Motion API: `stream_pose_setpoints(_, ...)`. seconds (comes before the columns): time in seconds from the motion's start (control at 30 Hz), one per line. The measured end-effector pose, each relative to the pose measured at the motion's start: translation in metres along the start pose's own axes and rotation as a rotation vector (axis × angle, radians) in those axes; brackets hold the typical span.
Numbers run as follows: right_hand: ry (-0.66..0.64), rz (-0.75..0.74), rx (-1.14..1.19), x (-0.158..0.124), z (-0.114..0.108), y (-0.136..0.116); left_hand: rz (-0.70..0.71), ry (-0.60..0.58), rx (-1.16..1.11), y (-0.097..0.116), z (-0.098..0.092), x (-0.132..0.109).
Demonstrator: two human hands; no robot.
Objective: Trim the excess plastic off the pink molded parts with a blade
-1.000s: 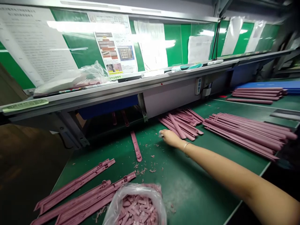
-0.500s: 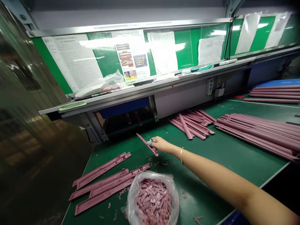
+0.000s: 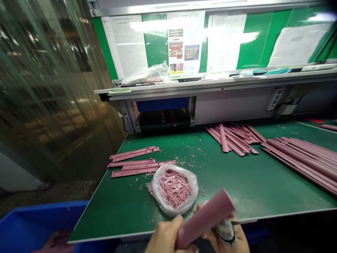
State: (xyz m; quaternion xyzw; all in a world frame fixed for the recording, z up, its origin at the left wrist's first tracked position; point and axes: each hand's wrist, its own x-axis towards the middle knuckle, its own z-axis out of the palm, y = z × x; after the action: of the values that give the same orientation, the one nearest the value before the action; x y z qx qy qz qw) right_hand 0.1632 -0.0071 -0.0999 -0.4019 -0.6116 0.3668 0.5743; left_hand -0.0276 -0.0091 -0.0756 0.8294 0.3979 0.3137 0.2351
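Left hand (image 3: 165,234) is closed around the near end of a pink moulded plastic strip (image 3: 204,219), with the fingers wrapped round it, at the bottom centre of the frame; the strip is held up, tilted, with its far end pointing toward the upper right and clear of the bench. Right hand (image 3: 226,234) is seen lower right of the strip, partly hidden behind it and blurred; some pale wrapping (image 3: 224,230) is worn on or held by it, and whether the strip is gripped by this hand cannot be told. The strip is judged to be light and fairly stiff, with a smooth surface that may be a little slippery; a firm hold is best taken around the shaft. Just beyond the hands, a clear plastic bag (image 3: 158,196) filled with pink offcuts (image 3: 173,188) is resting on a green bench mat (image 3: 250,189); flat pink strips (image 3: 134,161) are laid left of it; a loose pile of pink strips (image 3: 229,138) is placed toward the upper centre of the bench; a row of long pink strips (image 3: 302,161) is lined up at the right edge; a blue crate (image 3: 44,211) is seen lower left.
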Motion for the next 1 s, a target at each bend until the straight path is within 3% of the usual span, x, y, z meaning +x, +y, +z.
stream_pose_setpoints(0.07,0.060,0.020,0.071,-0.005,-0.002,-0.009,-0.169,-0.079,-0.192,0.008,0.028,-0.010)
stream_pose_setpoints(0.17,0.050,0.072,0.125,-0.002,-0.003,-0.026,-0.288,-0.057,-0.327,0.019,0.056,-0.015)
stream_pose_setpoints(0.27,-0.036,0.123,0.129,0.001,-0.002,-0.033,-0.349,0.046,-0.351,0.026,0.068,-0.013)
stream_pose_setpoints(0.43,0.069,0.078,0.059,-0.008,0.004,-0.029,-0.485,0.214,-0.385,0.027,0.070,-0.013)
stream_pose_setpoints(0.5,0.046,0.124,0.137,-0.008,0.005,-0.029,-0.494,0.131,-0.661,0.028,0.065,-0.015)
stream_pose_setpoints(0.6,-0.061,0.169,0.269,0.008,0.001,-0.033,-0.445,-0.167,-1.218,0.030,0.053,-0.019)
stream_pose_setpoints(0.63,-0.105,0.149,0.212,0.018,-0.002,-0.035,-0.451,-0.180,-1.334,0.031,0.047,-0.020)
stream_pose_setpoints(0.67,-0.150,0.122,0.081,0.029,-0.005,-0.036,-0.473,-0.112,-1.385,0.031,0.041,-0.021)
stream_pose_setpoints(0.73,-0.224,0.050,-0.339,0.051,-0.009,-0.038,-0.529,0.160,-1.356,0.030,0.026,-0.020)
stream_pose_setpoints(0.83,-0.301,0.006,-0.863,0.070,-0.011,-0.041,-0.514,0.531,-1.126,0.028,-0.001,-0.015)
stream_pose_setpoints(0.9,-0.397,-0.037,-1.036,0.068,-0.008,-0.047,-0.424,0.705,-1.014,0.029,-0.019,-0.008)
stream_pose_setpoints(1.0,-0.577,-0.123,-1.066,0.050,0.001,-0.064,-0.237,0.906,-0.880,0.036,-0.040,0.005)
